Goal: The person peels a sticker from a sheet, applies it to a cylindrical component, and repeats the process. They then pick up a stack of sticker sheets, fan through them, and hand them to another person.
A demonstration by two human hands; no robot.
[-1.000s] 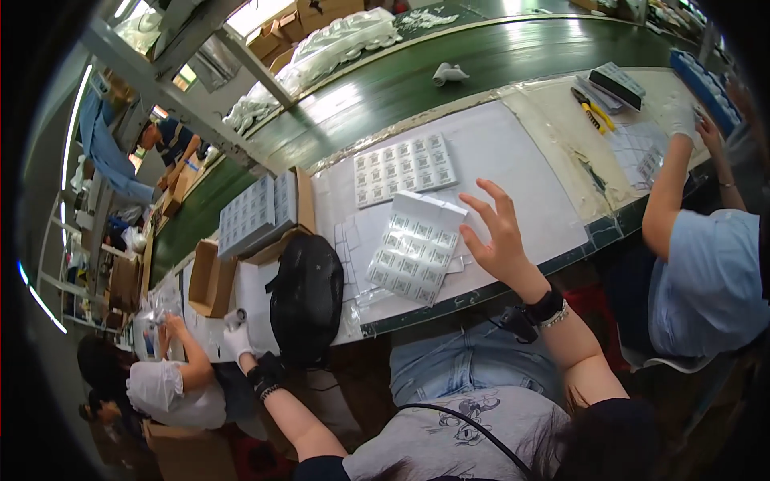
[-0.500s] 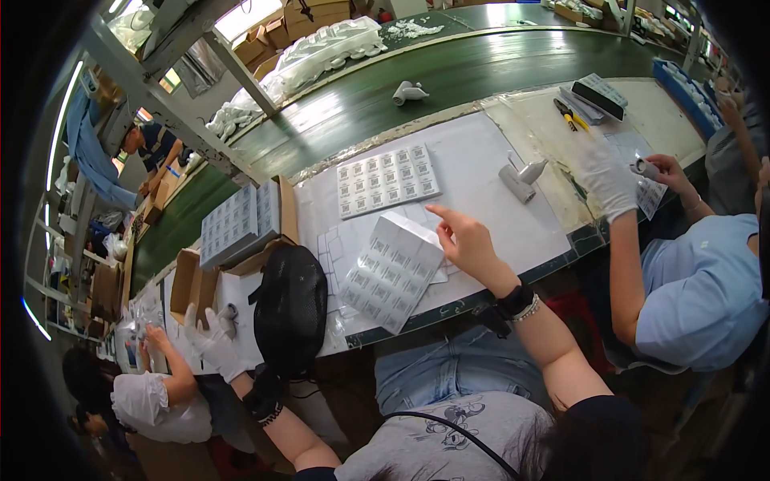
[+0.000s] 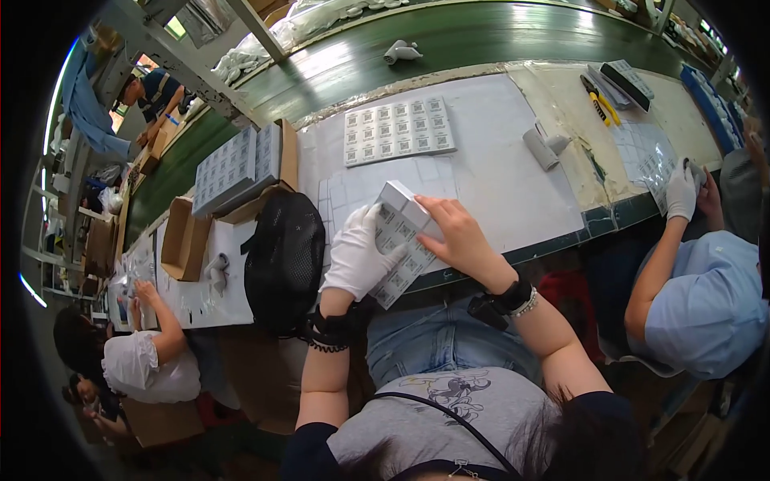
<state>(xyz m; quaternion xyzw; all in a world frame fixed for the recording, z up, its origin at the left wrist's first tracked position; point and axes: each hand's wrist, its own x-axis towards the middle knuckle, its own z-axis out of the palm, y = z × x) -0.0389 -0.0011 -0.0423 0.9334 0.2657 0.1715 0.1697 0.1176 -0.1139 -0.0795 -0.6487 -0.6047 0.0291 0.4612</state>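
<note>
1. Here comes the gloved left hand [image 3: 355, 255], over from the bench's [image 3: 513, 196] left side, joining the bare right hand [image 3: 464, 235] at the QR-code label sheet [image 3: 397, 231].
2. Both hands half-curled: left gripping the sheet's left side, right pinching its far right part.
3. The sheet's slanted over the near edge.

Bright, even light is falling on the worktop [image 3: 501, 172] around the hands [image 3: 355, 255]. Beyond them, the green belt [image 3: 357, 64] is throwing back pale streaks of glare. Nearer than the hands, the space under the worktop's edge is lying in dim shadow. Far to their left, a light strip [image 3: 54, 104] is bending with fisheye distortion, and black is filling the corners.
</note>
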